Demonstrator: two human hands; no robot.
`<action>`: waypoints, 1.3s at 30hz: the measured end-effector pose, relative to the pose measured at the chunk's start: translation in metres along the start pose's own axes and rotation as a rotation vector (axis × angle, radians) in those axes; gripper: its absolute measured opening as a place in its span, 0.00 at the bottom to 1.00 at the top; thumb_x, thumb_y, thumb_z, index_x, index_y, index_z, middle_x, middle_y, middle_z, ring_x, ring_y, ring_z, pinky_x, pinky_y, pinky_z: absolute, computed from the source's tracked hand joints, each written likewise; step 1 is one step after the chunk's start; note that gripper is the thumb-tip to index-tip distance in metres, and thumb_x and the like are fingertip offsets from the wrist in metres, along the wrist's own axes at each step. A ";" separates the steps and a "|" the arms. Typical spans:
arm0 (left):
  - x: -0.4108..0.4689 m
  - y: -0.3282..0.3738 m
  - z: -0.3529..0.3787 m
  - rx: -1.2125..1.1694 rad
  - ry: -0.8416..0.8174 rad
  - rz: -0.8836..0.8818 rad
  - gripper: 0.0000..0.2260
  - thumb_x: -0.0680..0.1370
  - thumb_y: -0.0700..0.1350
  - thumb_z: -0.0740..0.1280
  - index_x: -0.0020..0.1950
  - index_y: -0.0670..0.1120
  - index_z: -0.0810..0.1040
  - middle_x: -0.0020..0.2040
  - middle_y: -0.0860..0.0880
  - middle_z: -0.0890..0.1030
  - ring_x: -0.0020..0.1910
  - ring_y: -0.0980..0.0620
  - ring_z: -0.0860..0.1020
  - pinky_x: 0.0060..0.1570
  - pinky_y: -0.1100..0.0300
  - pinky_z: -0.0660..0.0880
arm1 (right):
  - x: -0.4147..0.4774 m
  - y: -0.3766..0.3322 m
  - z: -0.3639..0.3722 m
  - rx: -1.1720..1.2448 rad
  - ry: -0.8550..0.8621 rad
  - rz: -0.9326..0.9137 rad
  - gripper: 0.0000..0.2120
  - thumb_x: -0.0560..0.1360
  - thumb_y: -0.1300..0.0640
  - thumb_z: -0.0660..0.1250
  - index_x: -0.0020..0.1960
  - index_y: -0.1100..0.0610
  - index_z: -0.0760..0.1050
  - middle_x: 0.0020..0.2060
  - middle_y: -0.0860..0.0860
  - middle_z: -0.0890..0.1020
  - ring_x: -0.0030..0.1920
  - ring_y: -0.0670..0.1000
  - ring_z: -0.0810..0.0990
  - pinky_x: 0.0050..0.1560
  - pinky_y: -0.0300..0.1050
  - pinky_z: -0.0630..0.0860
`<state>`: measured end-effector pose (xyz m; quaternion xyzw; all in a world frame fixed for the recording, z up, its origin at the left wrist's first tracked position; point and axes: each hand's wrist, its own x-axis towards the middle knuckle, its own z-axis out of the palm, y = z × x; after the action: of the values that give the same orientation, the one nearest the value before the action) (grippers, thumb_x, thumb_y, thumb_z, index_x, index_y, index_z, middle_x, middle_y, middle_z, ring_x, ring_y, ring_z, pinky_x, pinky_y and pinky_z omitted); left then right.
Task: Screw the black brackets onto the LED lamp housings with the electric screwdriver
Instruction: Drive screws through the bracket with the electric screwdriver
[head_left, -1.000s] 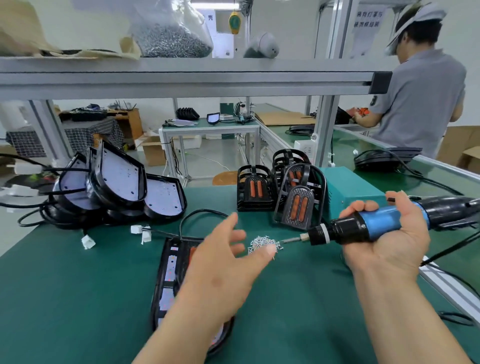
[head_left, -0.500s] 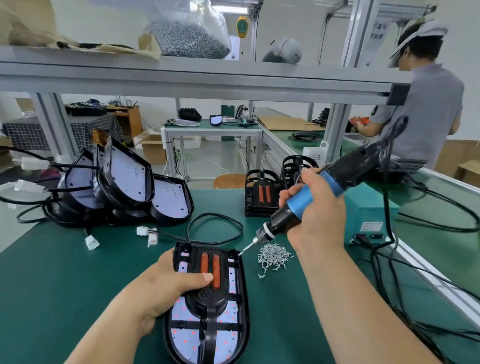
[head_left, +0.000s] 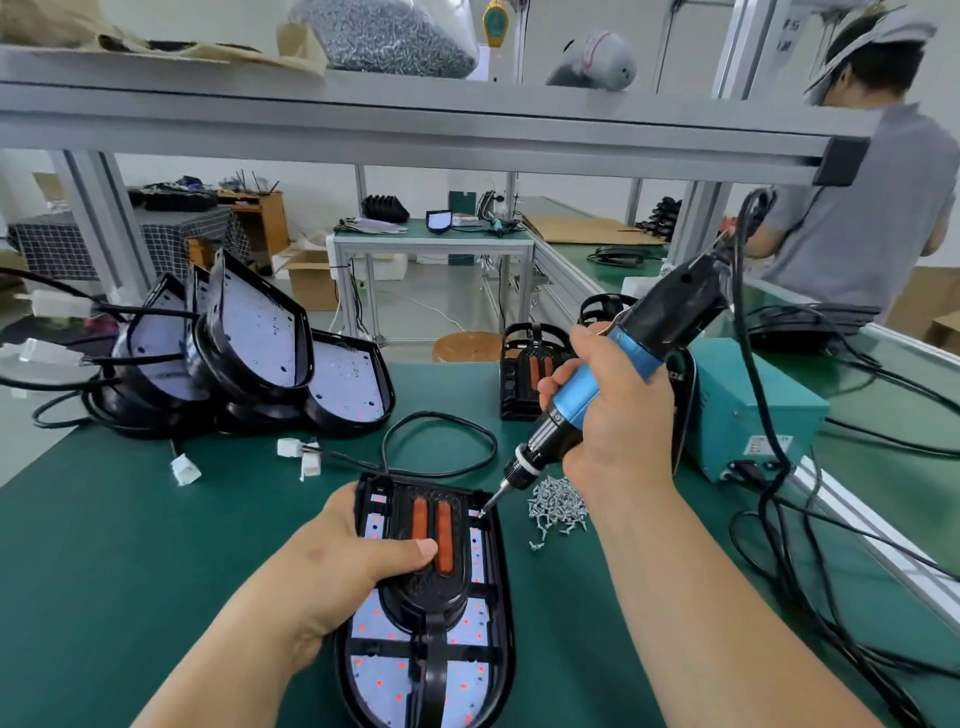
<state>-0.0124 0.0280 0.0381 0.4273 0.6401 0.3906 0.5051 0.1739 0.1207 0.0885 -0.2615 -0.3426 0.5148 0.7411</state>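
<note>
We press our left hand down on the bracket, thumb laid across its raised centre beside the two orange strips and fingers wrapped over the left rim of the housing, so this grip is closed on both. That pins bracket and housing together flat on the bench, close to its near edge, and we judge it keeps the screw holes aligned and stops the housing from turning under the driver's torque.

Our right hand is closed around the blue barrel of the screwdriver, held low near the chuck for control. The tool leans toward us and to the left so the bit meets the bracket's far right corner; whether a screw sits on the tip is too small to tell.

The screws lie in a loose pile just right of the housing, within easy reach of the bit. Bare housings are stacked toward the far left edge and spare brackets stand at the far side, clear of the work. The power box sits to the right, its cord trailing off that edge.
</note>
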 end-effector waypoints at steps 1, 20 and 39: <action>0.000 0.000 0.000 -0.002 0.002 -0.003 0.22 0.71 0.36 0.76 0.62 0.47 0.76 0.50 0.46 0.86 0.51 0.45 0.85 0.61 0.46 0.76 | 0.000 0.000 0.000 -0.004 0.001 0.005 0.10 0.65 0.58 0.73 0.43 0.55 0.73 0.27 0.51 0.74 0.28 0.51 0.74 0.31 0.43 0.77; -0.001 0.001 0.002 -0.041 -0.006 0.028 0.31 0.59 0.43 0.77 0.62 0.46 0.75 0.50 0.44 0.86 0.50 0.43 0.85 0.60 0.44 0.77 | -0.005 0.002 0.004 -0.027 -0.061 -0.019 0.11 0.66 0.59 0.73 0.46 0.56 0.74 0.31 0.54 0.75 0.29 0.52 0.74 0.32 0.44 0.77; 0.004 0.000 0.004 -0.023 0.000 0.060 0.29 0.59 0.44 0.77 0.60 0.46 0.76 0.49 0.45 0.86 0.49 0.43 0.85 0.59 0.42 0.78 | -0.019 0.006 0.010 -0.158 -0.204 -0.107 0.15 0.68 0.56 0.72 0.49 0.61 0.72 0.33 0.56 0.73 0.28 0.51 0.75 0.33 0.42 0.76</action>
<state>-0.0086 0.0323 0.0363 0.4406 0.6226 0.4129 0.4978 0.1581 0.1049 0.0854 -0.2469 -0.4692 0.4699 0.7057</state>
